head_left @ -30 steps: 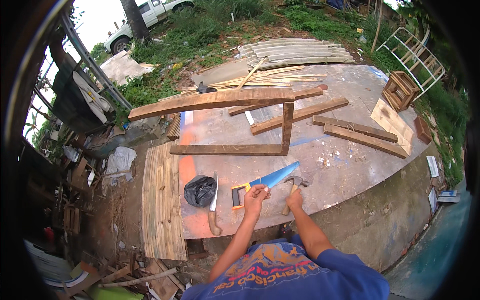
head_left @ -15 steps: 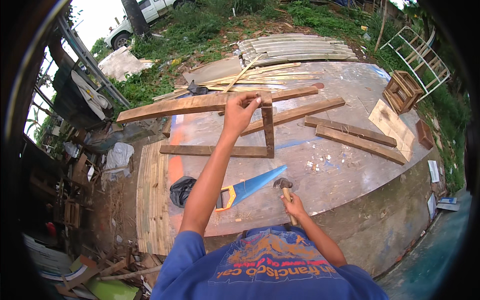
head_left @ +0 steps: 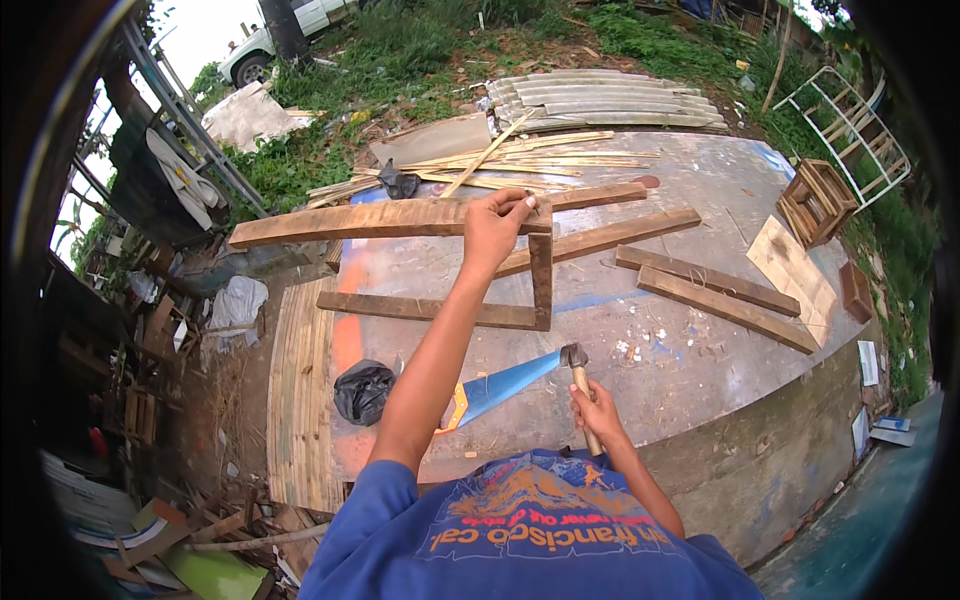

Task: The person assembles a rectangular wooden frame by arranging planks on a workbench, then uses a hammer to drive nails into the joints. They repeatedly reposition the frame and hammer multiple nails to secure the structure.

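My left hand [head_left: 493,228] is on the top beam of a U-shaped wooden frame [head_left: 350,219], close to its right corner. Its thumb and fingers are pinched together there; whatever they hold is too small to make out. A short crosspiece joins the top beam to the lower beam [head_left: 430,310] at the right. My right hand [head_left: 597,412] is closed around the wooden handle of a hammer [head_left: 579,372], its dark head upward. Behind the hammer head lies the tip of a handsaw [head_left: 510,384] with a blue blade and an orange-yellow handle, partly hidden by my left forearm.
Loose wooden beams [head_left: 725,308] lie on the worn tabletop [head_left: 640,400]. A black plastic bag [head_left: 364,392] sits at the left, near upright-laid slats [head_left: 300,390]. Thin strips [head_left: 520,160] and corrugated sheets [head_left: 610,100] are at the far side. A wooden crate [head_left: 815,203] stands far right.
The hammer has risen slightly, and its head now overlaps the saw's tip. My left hand remains pinched at the frame's corner. The whole view has shifted a little.
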### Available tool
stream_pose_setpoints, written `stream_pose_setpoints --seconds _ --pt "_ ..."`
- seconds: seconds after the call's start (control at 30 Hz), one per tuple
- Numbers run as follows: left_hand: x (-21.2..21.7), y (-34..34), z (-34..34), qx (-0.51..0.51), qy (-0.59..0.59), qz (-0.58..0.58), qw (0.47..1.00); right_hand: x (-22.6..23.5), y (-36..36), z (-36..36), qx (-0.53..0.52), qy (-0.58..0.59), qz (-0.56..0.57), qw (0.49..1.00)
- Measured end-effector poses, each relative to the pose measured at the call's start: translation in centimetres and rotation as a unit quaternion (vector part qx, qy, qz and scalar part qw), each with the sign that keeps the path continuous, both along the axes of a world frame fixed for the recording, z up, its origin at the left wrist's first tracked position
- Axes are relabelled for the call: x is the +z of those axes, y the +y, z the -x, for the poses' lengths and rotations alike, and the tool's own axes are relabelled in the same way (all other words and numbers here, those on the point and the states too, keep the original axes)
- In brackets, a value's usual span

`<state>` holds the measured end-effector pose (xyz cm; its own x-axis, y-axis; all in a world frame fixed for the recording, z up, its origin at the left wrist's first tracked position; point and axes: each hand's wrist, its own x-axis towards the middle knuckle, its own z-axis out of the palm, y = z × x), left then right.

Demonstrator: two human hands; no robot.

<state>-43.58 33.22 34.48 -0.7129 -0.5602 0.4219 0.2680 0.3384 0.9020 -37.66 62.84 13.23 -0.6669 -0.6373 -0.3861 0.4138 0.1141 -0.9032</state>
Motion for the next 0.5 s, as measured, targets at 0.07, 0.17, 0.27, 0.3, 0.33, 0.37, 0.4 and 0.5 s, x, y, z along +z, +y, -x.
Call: stream_pose_setpoints --seconds 0.07,0.17,0.27,0.3,0.33,0.37,0.4,0.5 --pt "-0.3 0.3 0.1 0.025 -0.015 0.015 0.999 -0.2 -0.3 0.1 -0.014 -0.009 -0.009 1.0" --pt "-0.3 0.2 0.2 0.039 -0.012 0.023 0.999 -0.6 -0.2 -0.5 -0.038 -0.038 -0.023 0.998" --pt "0.4 0.8 -0.4 0.04 -0.035 0.023 0.998 -1.0 0.3 -1.6 -0.053 -0.059 -0.025 0.997" --pt "0.8 1.1 -0.5 0.041 -0.049 0.025 0.998 -0.9 0.5 -1.8 -0.051 -0.066 -0.023 0.996" --pt "0.6 1.2 -0.4 0.045 -0.04 0.028 0.998 -0.8 0.8 -2.0 -0.05 -0.073 -0.022 0.996" --pt "0.5 1.2 -0.4 0.05 -0.033 0.032 0.998 -0.8 0.9 -2.2 -0.049 -0.076 -0.019 0.996" --pt "0.4 1.2 -0.3 0.054 -0.026 0.037 0.998 -0.8 1.1 -2.4 -0.049 -0.079 -0.016 0.996" --pt "0.5 1.3 -0.3 0.069 -0.032 0.05 0.996 -0.7 1.7 -3.2 -0.047 -0.089 -0.008 0.995"
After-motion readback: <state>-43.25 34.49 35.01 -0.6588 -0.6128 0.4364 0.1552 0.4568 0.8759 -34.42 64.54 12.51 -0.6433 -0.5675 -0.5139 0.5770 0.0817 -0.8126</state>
